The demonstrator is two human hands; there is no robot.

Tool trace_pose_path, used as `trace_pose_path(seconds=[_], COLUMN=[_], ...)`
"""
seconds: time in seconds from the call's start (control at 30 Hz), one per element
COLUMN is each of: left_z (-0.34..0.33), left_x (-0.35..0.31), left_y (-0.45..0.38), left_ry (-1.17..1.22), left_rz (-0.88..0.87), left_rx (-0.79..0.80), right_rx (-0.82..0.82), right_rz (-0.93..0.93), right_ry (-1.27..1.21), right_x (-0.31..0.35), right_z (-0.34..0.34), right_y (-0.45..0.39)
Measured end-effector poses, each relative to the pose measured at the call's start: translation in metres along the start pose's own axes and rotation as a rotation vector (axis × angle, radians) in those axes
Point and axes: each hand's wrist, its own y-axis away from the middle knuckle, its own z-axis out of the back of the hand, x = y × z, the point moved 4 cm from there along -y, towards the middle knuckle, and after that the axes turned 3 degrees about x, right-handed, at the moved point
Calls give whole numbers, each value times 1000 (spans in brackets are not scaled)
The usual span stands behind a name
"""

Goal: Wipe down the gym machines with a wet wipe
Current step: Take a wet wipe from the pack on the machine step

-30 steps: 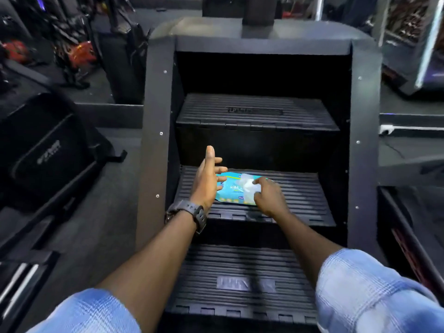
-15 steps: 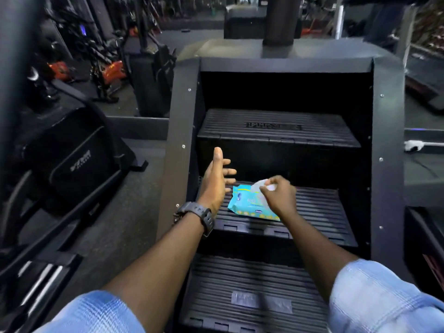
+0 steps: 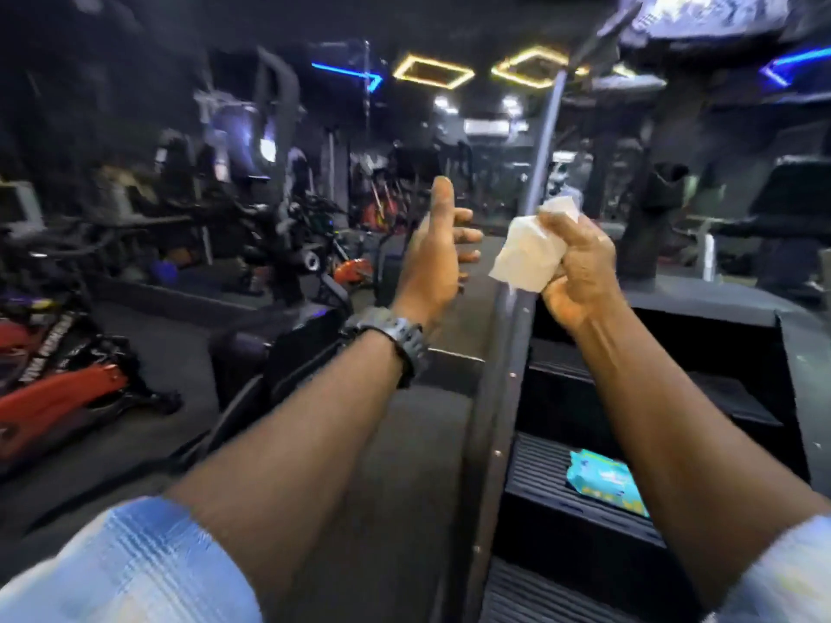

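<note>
My right hand [image 3: 580, 267] is raised in front of me and grips a crumpled white wet wipe [image 3: 526, 256]. My left hand [image 3: 438, 249] is raised beside it, a little apart, fingers loosely spread and holding nothing; a black watch sits on its wrist. The turquoise wipes pack [image 3: 602, 481] lies on a ribbed step of the black stair-climber machine [image 3: 494, 397] at lower right, partly hidden behind my right forearm.
The stair climber's left side panel runs up the middle of the view. Red and black exercise bikes [image 3: 58, 384] stand at the left across a grey floor strip. More dark machines [image 3: 288, 227] and a grey pole [image 3: 542, 141] fill the background.
My right hand pulled a wipe out of the pack and lifted it to chest height. My left hand rose with it. My view swung up and left, off the steps.
</note>
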Motion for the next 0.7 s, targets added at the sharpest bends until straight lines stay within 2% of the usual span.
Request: trace_pose_path(seconds=[0.13, 0.33, 0.53, 0.7], left_z=[119, 246, 339, 384], left_x=[-56, -106, -102, -71], left_y=[21, 59, 62, 19], left_ry=[-73, -197, -247, -271], left_rz=[17, -20, -2, 3], left_rx=[-149, -287, -404, -397], right_rx=[149, 249, 218, 124], right_rz=[11, -164, -183, -225], right_ry=[82, 270, 502, 434], right_x=[-19, -104, -185, -240], right_z=[-120, -252, -287, -293], right_y=[19, 28, 12, -33])
